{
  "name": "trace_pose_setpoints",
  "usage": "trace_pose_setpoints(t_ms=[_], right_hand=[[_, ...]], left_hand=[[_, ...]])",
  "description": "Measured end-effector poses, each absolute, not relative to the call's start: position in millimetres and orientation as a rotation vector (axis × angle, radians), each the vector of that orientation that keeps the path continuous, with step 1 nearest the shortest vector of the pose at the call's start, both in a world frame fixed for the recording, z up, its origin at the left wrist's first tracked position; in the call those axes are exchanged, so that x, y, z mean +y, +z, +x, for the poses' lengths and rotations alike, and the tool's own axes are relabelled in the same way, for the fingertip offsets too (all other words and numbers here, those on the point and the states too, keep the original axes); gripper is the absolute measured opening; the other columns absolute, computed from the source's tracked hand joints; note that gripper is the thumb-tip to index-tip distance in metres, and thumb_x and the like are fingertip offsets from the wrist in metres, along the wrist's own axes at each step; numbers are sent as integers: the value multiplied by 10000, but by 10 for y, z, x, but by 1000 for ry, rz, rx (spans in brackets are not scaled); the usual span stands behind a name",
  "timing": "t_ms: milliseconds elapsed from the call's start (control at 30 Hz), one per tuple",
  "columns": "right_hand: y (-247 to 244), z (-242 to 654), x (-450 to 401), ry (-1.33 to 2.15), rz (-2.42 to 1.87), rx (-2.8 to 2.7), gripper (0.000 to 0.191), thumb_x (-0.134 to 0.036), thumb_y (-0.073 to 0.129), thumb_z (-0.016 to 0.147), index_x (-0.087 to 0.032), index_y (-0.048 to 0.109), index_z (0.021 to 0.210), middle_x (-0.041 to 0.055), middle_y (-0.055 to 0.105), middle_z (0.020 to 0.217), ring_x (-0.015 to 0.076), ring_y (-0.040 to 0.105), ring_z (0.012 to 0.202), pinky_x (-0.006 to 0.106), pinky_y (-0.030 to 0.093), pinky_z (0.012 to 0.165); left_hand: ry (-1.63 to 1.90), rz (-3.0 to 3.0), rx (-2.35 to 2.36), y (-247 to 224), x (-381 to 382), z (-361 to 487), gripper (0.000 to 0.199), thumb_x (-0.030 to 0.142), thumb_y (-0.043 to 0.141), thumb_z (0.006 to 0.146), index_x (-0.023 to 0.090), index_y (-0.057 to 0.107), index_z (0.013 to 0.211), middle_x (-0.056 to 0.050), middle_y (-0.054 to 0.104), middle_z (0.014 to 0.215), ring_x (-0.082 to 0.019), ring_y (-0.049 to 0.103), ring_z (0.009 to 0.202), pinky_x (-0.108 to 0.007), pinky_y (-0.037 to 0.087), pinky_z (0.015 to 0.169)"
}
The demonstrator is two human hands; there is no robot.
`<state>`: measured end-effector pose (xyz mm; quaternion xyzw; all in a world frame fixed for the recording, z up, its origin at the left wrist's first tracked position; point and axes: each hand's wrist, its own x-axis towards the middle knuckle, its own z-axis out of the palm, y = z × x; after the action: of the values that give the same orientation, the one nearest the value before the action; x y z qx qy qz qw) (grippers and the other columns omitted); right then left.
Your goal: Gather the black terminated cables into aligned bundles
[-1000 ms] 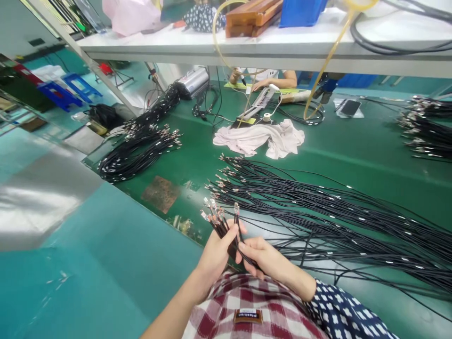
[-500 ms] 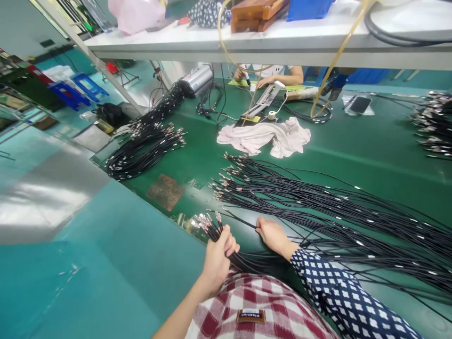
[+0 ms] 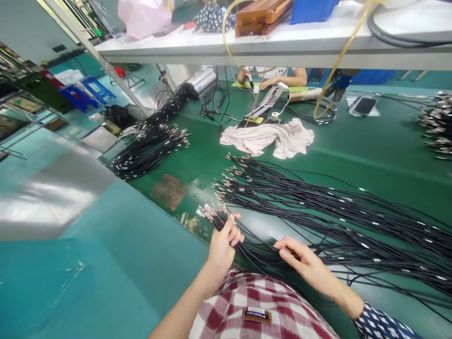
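Note:
My left hand (image 3: 226, 239) is wrapped round a bundle of black cables, whose metal-tipped ends (image 3: 212, 212) fan out above the fist. To its right, my right hand (image 3: 300, 259) has its thumb and fingers round a black cable near the same bundle; whether it grips more than one is unclear. Beyond both hands a broad spread of black cables (image 3: 318, 197) with small white labels lies across the green table (image 3: 370, 146), metal tips pointing left.
A crumpled pale cloth (image 3: 268, 136) lies behind the cables. Coiled cables (image 3: 141, 155) rest at the left, more metal tips (image 3: 439, 122) at the far right. A phone (image 3: 365, 106) lies farther back. Across the table a person's forearms (image 3: 298, 77) show under the white shelf (image 3: 197, 49).
My right hand has moved right and toward me along the cables, its fingers less tightly bunched. The loose cable tip it held apart is now beside my left hand.

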<state>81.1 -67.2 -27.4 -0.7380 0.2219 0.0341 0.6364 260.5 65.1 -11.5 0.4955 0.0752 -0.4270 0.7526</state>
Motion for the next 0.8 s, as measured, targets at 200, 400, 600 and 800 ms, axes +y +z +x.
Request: trace_pose_setpoints(t_ms=[200,400,600,800], right_hand=[[-180,1002,-563,-96,-2047,411,201,-324,371,937,-265,519,1059,11,549,948,147,518,849,279,387,765],[-119,1212,-471,-106,-2016,562,210,-326,296,957,-245,489,959,-22,593,746,135,553,673,266,381,660],[-2,1505,-323,-12,-2096,551,225,-313,258,960,-227,451,883,-32,585,620,138,555,561,240,340,563],[-19,1506,-58,84,-2308,600,222,-274,239,954,-204,448,925,14,615,676,176,595,613,256,289,538]], left_hand=[[-892,1125,162,-117,660,2594,245,358,593,807,117,554,830,89,221,457,-31,228,401,-208,271,473],[-905,1149,63,-71,673,2546,230,348,562,831,120,552,856,89,221,456,-33,241,400,-216,305,491],[-927,1209,15,-54,663,2507,241,345,588,809,112,566,866,80,240,467,-41,244,419,-210,289,474],[-918,1344,-33,-97,719,2495,271,385,564,820,120,583,873,50,336,513,-52,304,453,-215,290,499]])
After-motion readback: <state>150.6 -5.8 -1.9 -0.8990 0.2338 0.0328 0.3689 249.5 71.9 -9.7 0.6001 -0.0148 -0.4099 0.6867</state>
